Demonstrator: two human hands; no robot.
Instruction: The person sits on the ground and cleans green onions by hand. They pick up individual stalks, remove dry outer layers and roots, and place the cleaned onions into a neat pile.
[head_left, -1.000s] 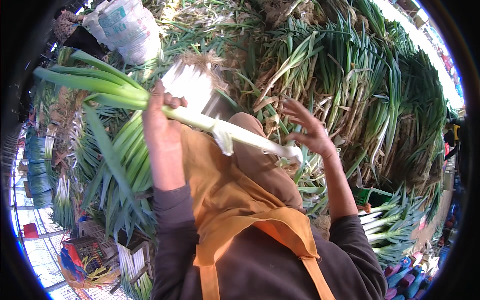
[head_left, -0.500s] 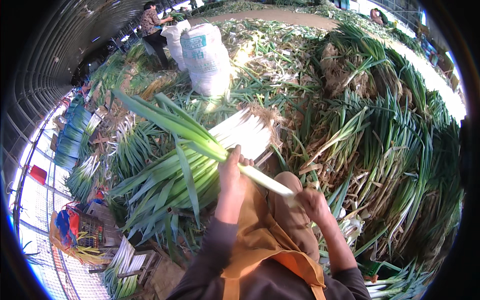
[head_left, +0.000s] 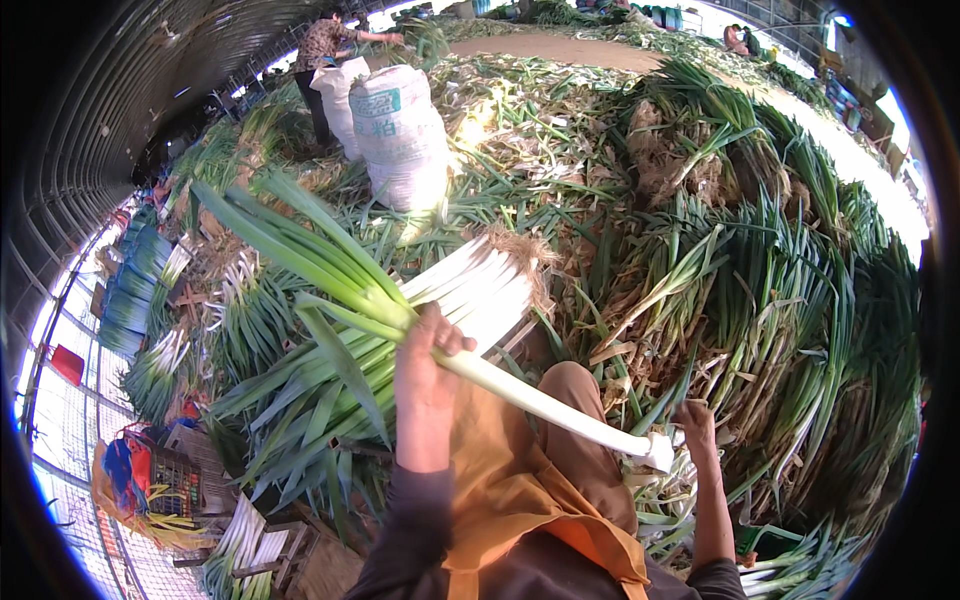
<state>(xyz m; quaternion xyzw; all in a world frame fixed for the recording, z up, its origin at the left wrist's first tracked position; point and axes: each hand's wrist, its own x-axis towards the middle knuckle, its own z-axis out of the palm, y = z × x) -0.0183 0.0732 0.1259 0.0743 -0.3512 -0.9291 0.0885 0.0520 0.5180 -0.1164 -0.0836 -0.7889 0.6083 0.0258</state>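
My left hand [head_left: 428,350] is wrapped round a leek [head_left: 540,402] where its white stalk meets the green leaves. The leek slants across my lap, leaves toward the upper left and pale root end toward the lower right. Just beyond that end, my right hand [head_left: 697,430] is closed, apart from the stalk; what its fingers hold, if anything, I cannot make out. Beneath the held leek lies a pile of leeks [head_left: 465,290], white stalks together and brown roots pointing away to the right. An orange-brown apron [head_left: 510,480] covers my lap.
At right rises a big heap of untrimmed leeks [head_left: 760,300]. Two white woven sacks stand ahead, the nearer sack [head_left: 405,150] full; a person [head_left: 325,60] works behind them. Several leek bundles [head_left: 240,285], a crate [head_left: 175,480] and a wooden rack [head_left: 290,545] are at left. Leaf scraps litter the ground.
My right hand has moved off the root end, to the right and slightly down. My left hand has shifted left and a little lower with the leek, whose white end is now exposed.
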